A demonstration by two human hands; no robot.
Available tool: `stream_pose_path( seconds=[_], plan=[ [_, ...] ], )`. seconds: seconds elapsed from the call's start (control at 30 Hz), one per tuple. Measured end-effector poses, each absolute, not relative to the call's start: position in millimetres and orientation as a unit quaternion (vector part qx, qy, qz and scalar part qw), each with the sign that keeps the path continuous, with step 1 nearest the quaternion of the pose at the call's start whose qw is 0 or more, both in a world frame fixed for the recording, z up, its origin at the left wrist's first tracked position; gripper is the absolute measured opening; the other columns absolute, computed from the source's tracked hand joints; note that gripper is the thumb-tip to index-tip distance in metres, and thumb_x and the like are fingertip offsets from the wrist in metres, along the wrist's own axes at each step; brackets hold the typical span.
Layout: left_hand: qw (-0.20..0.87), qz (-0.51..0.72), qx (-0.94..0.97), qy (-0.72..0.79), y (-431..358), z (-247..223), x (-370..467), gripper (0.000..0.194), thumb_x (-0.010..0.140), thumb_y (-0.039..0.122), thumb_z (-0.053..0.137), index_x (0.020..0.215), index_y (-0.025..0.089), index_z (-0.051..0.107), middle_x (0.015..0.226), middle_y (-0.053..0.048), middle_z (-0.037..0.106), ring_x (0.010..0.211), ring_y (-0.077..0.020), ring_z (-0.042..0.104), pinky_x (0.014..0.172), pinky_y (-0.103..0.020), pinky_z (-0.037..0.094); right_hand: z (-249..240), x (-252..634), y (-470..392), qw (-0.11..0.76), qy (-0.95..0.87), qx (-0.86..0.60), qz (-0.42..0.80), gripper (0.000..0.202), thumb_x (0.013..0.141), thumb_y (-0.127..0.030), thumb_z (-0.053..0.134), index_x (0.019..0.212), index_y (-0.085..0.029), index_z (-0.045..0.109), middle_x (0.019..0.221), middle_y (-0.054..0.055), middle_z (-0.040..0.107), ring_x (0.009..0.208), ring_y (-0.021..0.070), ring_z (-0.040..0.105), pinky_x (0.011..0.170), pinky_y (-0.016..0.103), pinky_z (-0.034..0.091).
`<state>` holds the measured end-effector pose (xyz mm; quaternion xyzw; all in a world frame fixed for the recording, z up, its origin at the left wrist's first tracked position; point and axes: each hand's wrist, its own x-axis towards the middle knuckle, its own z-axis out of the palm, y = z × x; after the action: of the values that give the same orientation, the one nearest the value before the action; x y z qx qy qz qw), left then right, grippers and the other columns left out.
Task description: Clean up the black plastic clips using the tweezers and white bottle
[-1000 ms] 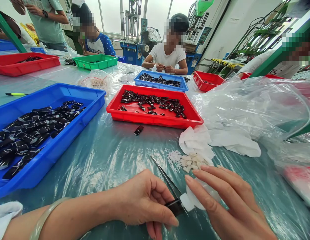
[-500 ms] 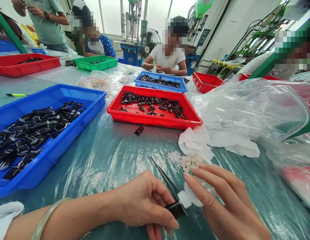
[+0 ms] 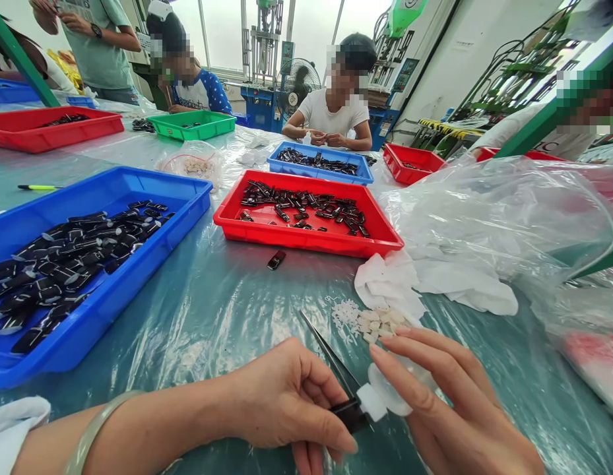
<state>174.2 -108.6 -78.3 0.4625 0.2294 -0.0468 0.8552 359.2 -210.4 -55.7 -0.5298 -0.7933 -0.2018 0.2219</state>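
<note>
The left hand (image 3: 293,398) pinches a black piece (image 3: 350,417); beside it, the right hand (image 3: 452,396) curls loosely around a bottle (image 3: 389,388), whose white tip (image 3: 372,402) is best held steady there

Black part (image 3: 350,415) half hidden in the left hand (image 3: 301,402), its near end covered by the white-capped bottle (image 3: 398,389), so tip contact can't be confirmed; bottle body mostly behind the fingers of the right hand (image 3: 459,396), whose wrist the bottom edge crops, and tweezers (image 3: 330,353) run out of sight behind the part. Near blue tray (image 3: 148,269) cut by left edge, standing worker (image 3: 98,53) cropped at top, seated workers' heads pixelated. White bits (image 3: 346,313) too small to identify.
</note>
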Motion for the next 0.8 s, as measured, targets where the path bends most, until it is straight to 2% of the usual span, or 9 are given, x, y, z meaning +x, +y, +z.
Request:
stream_pose_path(
  seconds=[0.23,0.43,0.53,0.63,0.8],
  plan=[
    [0.857,-0.048,0.461,0.224,-107,-77,173,0.012,0.062,0.020,0.070,0.067,0.011,0.064,0.049,0.002,0.059,0.034,-0.0074,0.053,0.038,-0.014,0.044,-61,361,-210,0.227,-0.804,-0.510,-0.206,0.035,0.084,-0.001,0.038,0.107,-0.017,0.059,0.100,0.010,0.059,0.103,0.0206,0.054,0.086,0.035,0.047],
    [0.859,-0.041,0.457,0.226,-108,-78,173,0.010,0.063,0.019,0.069,0.067,0.011,0.064,0.051,0.002,0.060,0.036,-0.0061,0.054,0.037,-0.013,0.044,-62,368,-214,0.203,-0.812,-0.519,-0.173,0.041,0.082,0.000,0.040,0.115,-0.018,0.056,0.107,0.011,0.056,0.111,0.0221,0.049,0.090,0.037,0.044],
    [0.858,-0.030,0.456,0.236,-109,-78,173,0.013,0.062,0.019,0.070,0.070,0.010,0.064,0.052,0.002,0.060,0.040,-0.0068,0.056,0.039,-0.013,0.045,-65,370,-212,0.225,-0.805,-0.513,-0.194,0.039,0.082,-0.001,0.039,0.112,-0.019,0.057,0.105,0.010,0.057,0.108,0.0225,0.051,0.089,0.039,0.042],
    [0.853,-0.006,0.460,0.247,-110,-77,174,0.020,0.061,0.022,0.073,0.073,0.010,0.062,0.051,0.001,0.059,0.042,-0.0073,0.056,0.041,-0.013,0.046,-67,369,-206,0.242,-0.791,-0.529,-0.190,0.033,0.082,-0.006,0.043,0.109,-0.018,0.058,0.101,0.010,0.060,0.103,0.0221,0.055,0.086,0.038,0.045],
    [0.844,0.031,0.464,0.268,-110,-72,175,0.037,0.056,0.034,0.077,0.078,0.011,0.058,0.059,-0.002,0.061,0.047,-0.0087,0.059,0.043,-0.014,0.045,-70,372,-200,0.285,-0.722,-0.621,-0.106,0.033,0.083,-0.022,0.050,0.116,-0.021,0.054,0.106,0.007,0.064,0.096,0.0187,0.063,0.079,0.028,0.052]
  ],
)
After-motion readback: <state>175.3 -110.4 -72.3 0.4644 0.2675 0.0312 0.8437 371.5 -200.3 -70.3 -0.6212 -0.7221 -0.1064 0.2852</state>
